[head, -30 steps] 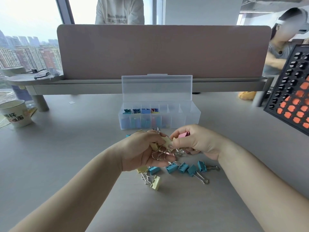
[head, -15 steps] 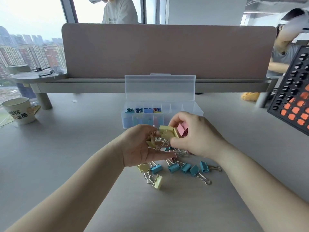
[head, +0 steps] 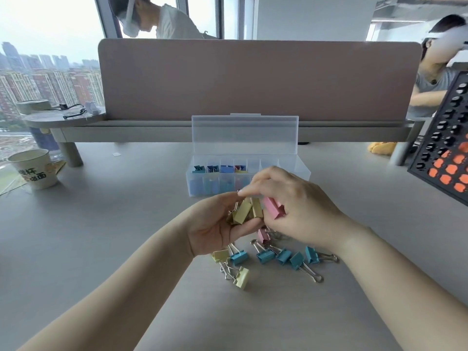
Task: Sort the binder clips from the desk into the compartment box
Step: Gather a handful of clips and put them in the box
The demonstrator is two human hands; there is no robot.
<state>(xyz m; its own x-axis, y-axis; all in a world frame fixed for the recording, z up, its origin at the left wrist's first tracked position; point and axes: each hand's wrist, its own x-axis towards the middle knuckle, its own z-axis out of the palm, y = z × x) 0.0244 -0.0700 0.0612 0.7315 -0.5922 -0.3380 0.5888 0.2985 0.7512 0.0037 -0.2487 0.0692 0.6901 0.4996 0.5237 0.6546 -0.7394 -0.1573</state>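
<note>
A clear compartment box stands open on the desk, its lid upright; the left compartments hold blue and mixed clips. My left hand cups a bunch of yellow binder clips just in front of the box. My right hand holds a pink clip against its palm while its fingertips pinch at the yellow bunch. On the desk below lie several teal clips, two yellow clips and a pink clip.
A paper cup stands at the far left. A pink divider panel on a raised shelf closes the back of the desk. A black perforated rack with orange pieces leans at the right. Two other people work beyond the divider.
Both hands have lifted together toward the box, and the bunch of yellow clips and the pink clip now sit higher above the loose clips on the desk.
</note>
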